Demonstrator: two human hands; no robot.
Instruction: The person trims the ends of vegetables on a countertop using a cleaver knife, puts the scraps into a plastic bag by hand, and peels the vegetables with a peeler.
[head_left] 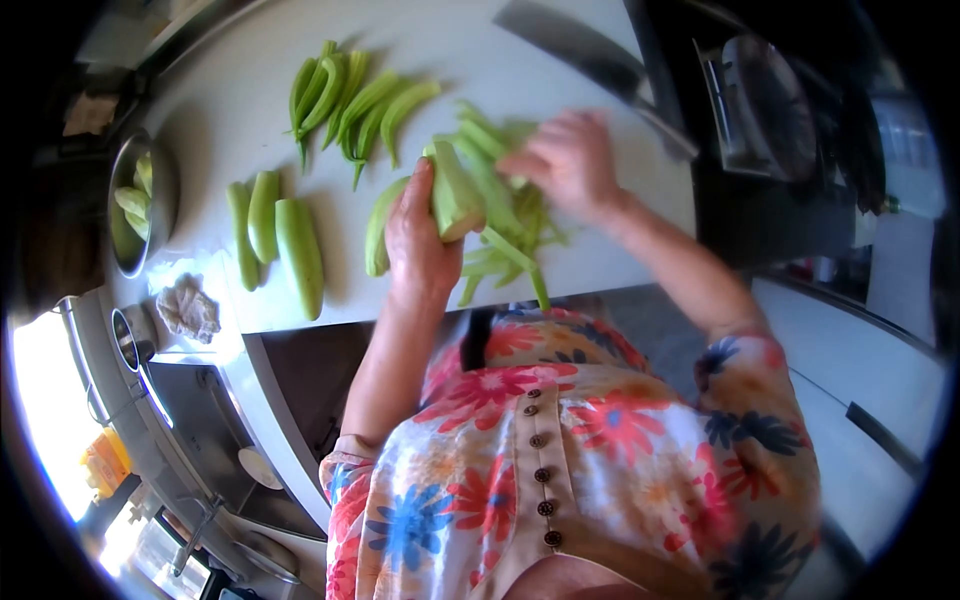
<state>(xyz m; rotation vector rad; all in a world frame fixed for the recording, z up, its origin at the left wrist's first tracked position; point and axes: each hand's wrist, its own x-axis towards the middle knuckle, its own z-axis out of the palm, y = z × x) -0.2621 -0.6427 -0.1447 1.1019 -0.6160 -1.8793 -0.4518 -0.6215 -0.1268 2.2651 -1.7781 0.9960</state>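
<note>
A: State of the left hand [425,245]?
B: Closed round a pale green vegetable [454,195], thumb laid along its side; the other fingers are mostly hidden. The piece is held tilted over the counter [360,300].
A: Right hand [572,165]?
B: Bent fingers, blurred, above the green strips [500,262]; whether they pinch anything, I cannot tell.
A: Surroundings?
B: Loose strips lie near both hands. One whole vegetable [382,228] lies just beside the left hand. Further out: curved green pods [352,100], three pale green vegetables [298,258], a metal bowl [168,200] holding green pieces, and a broad-bladed knife [580,50].
</note>
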